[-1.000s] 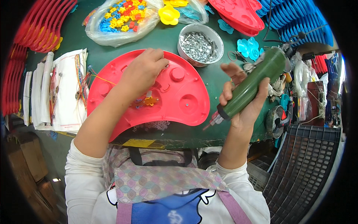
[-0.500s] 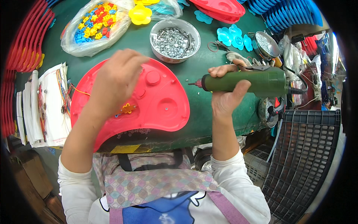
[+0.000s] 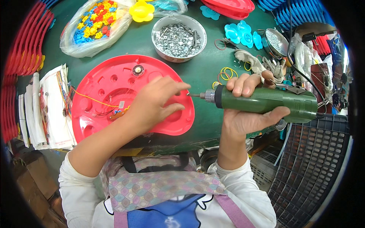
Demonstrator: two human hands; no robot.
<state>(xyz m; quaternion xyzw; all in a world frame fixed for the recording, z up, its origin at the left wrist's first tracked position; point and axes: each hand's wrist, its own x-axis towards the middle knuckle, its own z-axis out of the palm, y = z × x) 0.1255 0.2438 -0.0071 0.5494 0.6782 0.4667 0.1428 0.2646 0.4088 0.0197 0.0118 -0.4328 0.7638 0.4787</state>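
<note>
My right hand (image 3: 249, 119) is wrapped around a green electric screwdriver (image 3: 266, 99), held level above the table with its bit pointing left. A small shiny piece shows at the bit's tip. Close to that tip is my left hand (image 3: 154, 102), somewhat blurred, its thumb and forefinger apart and nothing visible between them. Beneath my left hand lies a red curved plastic shell (image 3: 85, 114) with round recesses and posts. A yellow wire (image 3: 93, 99) runs into the shell, and a round metal-centred part (image 3: 138, 70) sits near its far edge.
A white bowl of screws (image 3: 178, 40) stands beyond the shell. Left of it is a plastic bag of small coloured pieces (image 3: 95, 26). Papers with wires (image 3: 53, 106) lie at left. Gloves (image 3: 253, 62), blue flower shapes (image 3: 243, 34) and a black crate (image 3: 311, 159) are at right.
My left hand has moved right, from above the shell to the screwdriver's tip, and its fingers have spread. The screwdriver has shifted slightly right and down.
</note>
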